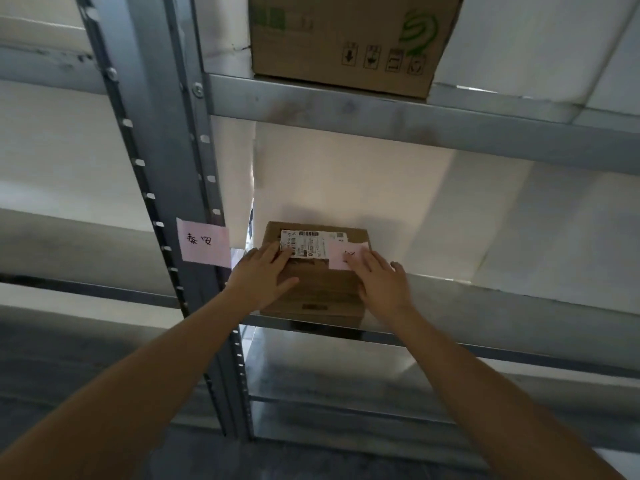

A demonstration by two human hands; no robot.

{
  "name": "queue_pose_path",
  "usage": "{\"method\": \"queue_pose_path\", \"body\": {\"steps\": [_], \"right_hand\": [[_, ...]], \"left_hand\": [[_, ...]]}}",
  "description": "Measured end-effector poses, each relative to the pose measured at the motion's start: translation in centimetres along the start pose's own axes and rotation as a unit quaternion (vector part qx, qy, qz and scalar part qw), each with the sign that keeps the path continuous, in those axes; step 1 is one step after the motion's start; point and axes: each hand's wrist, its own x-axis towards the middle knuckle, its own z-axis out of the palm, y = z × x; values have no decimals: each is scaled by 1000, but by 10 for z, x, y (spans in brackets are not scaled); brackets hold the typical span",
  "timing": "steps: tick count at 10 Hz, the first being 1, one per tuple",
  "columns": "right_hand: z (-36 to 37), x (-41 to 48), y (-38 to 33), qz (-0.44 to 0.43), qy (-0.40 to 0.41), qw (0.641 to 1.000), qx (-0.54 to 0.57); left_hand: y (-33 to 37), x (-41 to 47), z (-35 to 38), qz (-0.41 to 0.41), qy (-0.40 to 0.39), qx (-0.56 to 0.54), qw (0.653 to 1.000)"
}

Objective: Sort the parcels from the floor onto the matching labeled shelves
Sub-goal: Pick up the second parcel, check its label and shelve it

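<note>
Flat, both hands [263, 275] press parcel [313, 271] on shelf [485, 306].

Both arms extended; left hand [263, 275] and right hand [382, 282] flat, fingers spread.

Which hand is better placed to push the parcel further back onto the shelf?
Left hand, marginally: it lies flat across the parcel top. The right hand sits at its right edge.
</note>
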Motion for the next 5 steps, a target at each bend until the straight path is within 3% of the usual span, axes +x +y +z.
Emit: {"method": "queue_pose_path", "body": {"steps": [2, 3, 5], "right_hand": [[-7, 13, -12, 49, -45, 998, 7], [-15, -4, -16, 69, -11, 996, 63], [-65, -44, -13, 108, 142, 971, 156]], "left_hand": [[4, 8, -8, -33, -9, -80, 996], [9, -3, -22, -18, 43, -76, 996], [15, -23, -54, 21, 151, -58, 987]]}}
